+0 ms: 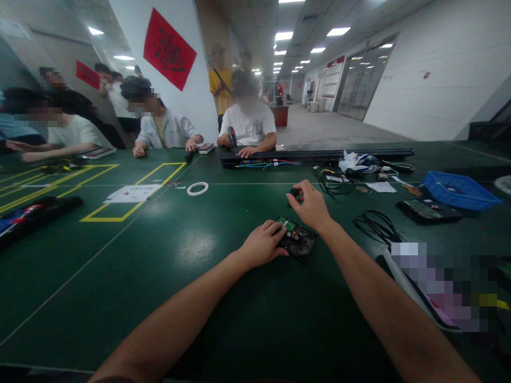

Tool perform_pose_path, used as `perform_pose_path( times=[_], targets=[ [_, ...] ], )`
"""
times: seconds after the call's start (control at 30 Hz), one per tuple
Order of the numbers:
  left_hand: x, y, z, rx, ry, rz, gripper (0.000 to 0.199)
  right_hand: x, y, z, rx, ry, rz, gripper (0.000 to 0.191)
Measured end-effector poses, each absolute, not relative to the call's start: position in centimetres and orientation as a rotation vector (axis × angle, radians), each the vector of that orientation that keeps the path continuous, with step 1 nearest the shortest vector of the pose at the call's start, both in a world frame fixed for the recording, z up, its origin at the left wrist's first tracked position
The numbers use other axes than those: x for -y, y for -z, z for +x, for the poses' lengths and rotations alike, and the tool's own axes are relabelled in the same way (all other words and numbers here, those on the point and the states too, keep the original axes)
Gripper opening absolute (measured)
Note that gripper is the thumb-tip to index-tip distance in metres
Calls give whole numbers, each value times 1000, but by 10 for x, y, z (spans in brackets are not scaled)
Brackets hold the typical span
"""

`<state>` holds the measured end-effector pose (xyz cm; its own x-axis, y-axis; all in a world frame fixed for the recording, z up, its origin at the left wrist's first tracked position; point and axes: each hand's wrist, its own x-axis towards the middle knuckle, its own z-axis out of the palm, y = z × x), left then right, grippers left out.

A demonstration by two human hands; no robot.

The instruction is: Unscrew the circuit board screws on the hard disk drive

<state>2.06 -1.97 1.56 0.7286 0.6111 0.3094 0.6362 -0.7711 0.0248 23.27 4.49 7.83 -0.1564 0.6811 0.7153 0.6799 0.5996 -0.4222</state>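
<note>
At table (pixel 191 308), left grip (pixel 261 246) clasps device (pixel 300 244); right grip (pixel 311 206) pinches dark object (pixel 294 193); paper (pixel 132 193) unreadable

Along the far edge of the green desk (pixel 191 314) lie long black rails (pixel 319 153), with a bundle of white-and-blue gloves (pixel 353 161) by their right part. A person in a white T-shirt (pixel 247 125) sits at that edge, holding a dark power tool (pixel 231 137). Farther left along it sits a person in a pale open shirt (pixel 175 127). Toward the left edge, a sheet of paper (pixel 133 193) overlaps a yellow tape outline (pixel 104 219); a white tape ring (pixel 206 188) lies near it. Toward the right edge stands a blue tray (pixel 455 190).
</note>
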Motion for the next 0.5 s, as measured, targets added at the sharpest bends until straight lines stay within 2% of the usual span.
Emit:
perform_pose_path(
  times=[0.5],
  targets=[
    [20, -16, 21, 1022, 475, -2851, 74, -48, -73, 234, 1838, -39, -1067, 23]
  ],
)
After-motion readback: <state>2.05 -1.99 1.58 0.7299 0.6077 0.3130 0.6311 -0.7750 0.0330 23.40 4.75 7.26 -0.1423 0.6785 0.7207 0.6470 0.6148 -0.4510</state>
